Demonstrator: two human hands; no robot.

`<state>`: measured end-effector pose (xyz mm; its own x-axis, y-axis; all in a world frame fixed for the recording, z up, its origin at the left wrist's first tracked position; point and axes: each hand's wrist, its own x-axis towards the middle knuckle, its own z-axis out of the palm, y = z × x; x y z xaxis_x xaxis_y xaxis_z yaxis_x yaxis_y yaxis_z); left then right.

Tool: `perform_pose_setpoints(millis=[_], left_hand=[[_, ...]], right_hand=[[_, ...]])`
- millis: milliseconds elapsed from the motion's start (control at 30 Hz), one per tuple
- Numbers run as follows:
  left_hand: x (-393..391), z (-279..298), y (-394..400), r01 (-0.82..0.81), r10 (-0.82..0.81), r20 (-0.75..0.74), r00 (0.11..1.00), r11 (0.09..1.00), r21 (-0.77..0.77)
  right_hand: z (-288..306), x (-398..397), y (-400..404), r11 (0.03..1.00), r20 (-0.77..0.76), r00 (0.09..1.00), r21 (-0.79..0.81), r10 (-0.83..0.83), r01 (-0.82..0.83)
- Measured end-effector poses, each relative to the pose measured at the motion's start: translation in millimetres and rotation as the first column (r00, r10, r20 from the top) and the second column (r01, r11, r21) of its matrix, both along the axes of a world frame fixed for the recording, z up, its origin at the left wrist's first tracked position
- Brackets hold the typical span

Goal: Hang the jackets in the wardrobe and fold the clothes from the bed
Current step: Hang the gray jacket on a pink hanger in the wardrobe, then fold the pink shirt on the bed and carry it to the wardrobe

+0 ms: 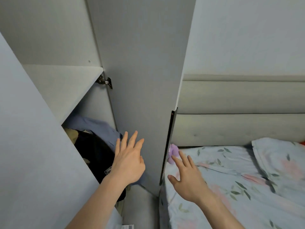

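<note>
The grey wardrobe stands open, its right door [145,80] swung out toward me with a black handle strip [168,146] on its edge. Inside, under a shelf [66,86], hang a blue garment [99,129] and a black one [92,151]. My left hand [127,161] is spread in front of the door's inner face beside the hanging clothes, fingers straight, holding nothing. My right hand [186,177] reaches over the bed [231,187] just right of the door's edge, fingers straight and empty, near a small purple item [173,151].
A floral sheet covers the bed, with a matching pillow [280,162] at the right and a padded beige headboard [239,113] behind. The wardrobe's left door [33,138] fills the left side. A narrow strip of floor [140,212] lies between wardrobe and bed.
</note>
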<state>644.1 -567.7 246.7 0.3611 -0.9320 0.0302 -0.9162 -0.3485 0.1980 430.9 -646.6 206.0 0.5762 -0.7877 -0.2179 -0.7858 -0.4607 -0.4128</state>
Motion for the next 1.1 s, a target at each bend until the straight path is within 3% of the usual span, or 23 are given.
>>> perform_pose_setpoints(millis=[167, 400, 700, 1100], left_hand=[[-65, -21, 15, 0.192, -0.186, -0.063, 0.98, 0.977, 0.095], [-167, -34, 39, 0.491, -0.491, -0.039, 0.87, 0.858, 0.152], [-338, -24, 93, 0.783, -0.799, 0.002, 0.602, 0.59, 0.198], [-571, -21, 270, 0.959, -0.981, -0.03, 0.191, 0.18, 0.217]], right_hand=[[-14, -80, 51, 0.98, -0.127, 0.974, 0.047, -0.186, 0.193], [-23, -207, 136, 0.866, -0.188, 0.862, 0.092, -0.47, 0.492], [-19, -359, 290, 0.628, -0.204, 0.634, 0.102, -0.746, 0.772], [-12, -530, 560, 0.216, -0.261, 0.228, 0.074, -0.938, 0.974]])
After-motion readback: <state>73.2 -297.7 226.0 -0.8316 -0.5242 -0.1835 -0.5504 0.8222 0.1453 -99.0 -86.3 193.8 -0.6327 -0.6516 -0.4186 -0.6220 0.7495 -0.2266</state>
